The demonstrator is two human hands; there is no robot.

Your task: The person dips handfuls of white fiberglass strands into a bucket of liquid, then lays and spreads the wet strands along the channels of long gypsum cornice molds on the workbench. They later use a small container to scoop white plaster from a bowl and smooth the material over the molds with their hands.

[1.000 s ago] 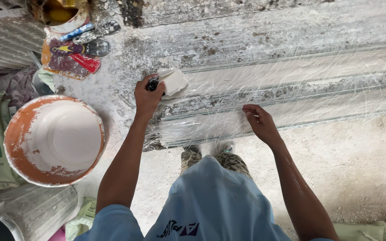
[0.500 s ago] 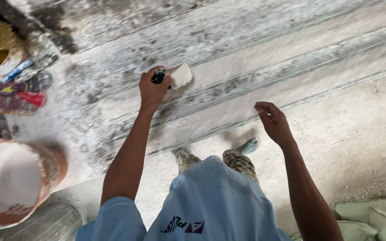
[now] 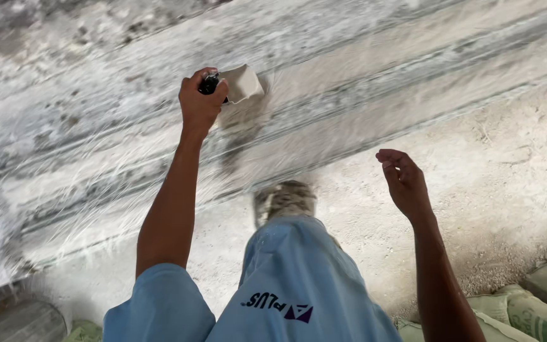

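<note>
Gripping a dark-handled scraper [image 3: 235, 83] in the left hand [image 3: 201, 101], fingers wrapped tight into a fist around the short black grip, thumb side up, with the pale flat blade sticking out to the right and lying against the ridged white-coated surface [image 3: 362, 69]. Blade looks thin and stiff with some flex at the edge; whole tool reads as light, one-hand job, no second hand needed. Handle is the only sensible hold point: the blade is caked with pale paste and likely slick, and its edge would be unkind to fingers. Grip looks close up to the blade root, which I'd judge gives good pressure control on the ridges. Right hand [image 3: 403, 180] is free, hanging over the gritty ground [image 3: 495, 190], fingers loosely curled and slightly apart, touching nothing. Surface runs in long raised ribs, chalky and streaked, so expect the blade to chatter across ribs and run smoother along them. One dusty shoe [image 3: 286, 199] shows below the blue shorts [image 3: 299, 285]. Greenish sacks [image 3: 539, 304] sit at lower right, well apart from both hands. Frame is motion-blurred, so blade wear can't be read.
</note>
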